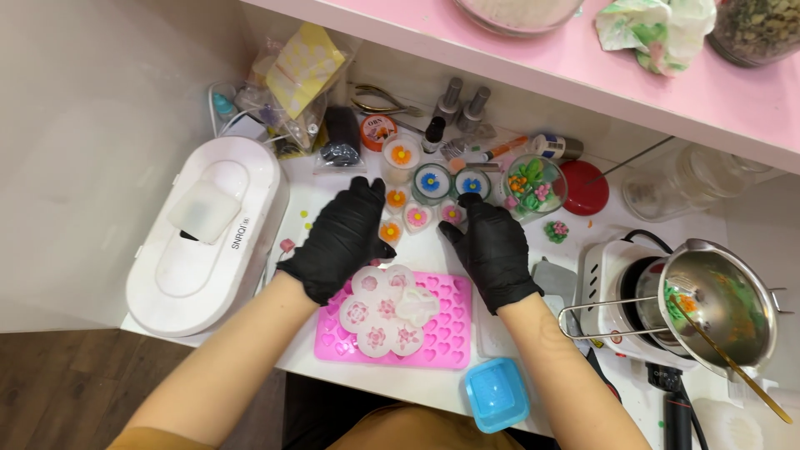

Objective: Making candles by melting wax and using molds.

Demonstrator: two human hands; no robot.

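Both my hands wear black gloves. My left hand (pixel 343 237) hovers over the white table with fingers spread, its thumb near a small heart-shaped piece with an orange flower (pixel 389 231). My right hand (pixel 493 250) is beside it, its fingertips at a heart piece with a pink flower (pixel 452 214). Another pink-flower heart (pixel 417 217) lies between the hands. Below the hands a clear flower mould (pixel 385 312) lies on a pink heart mould tray (pixel 446 337). Neither hand visibly grips anything.
Round dishes with blue flowers (pixel 432 182) and a bowl of coloured flowers (pixel 533 185) stand behind. A white lidded box (pixel 204 237) is at left. A metal pot with a spoon (pixel 721 304) sits on a small hotplate (pixel 621 275) at right. A blue square mould (pixel 497 393) lies near the front edge.
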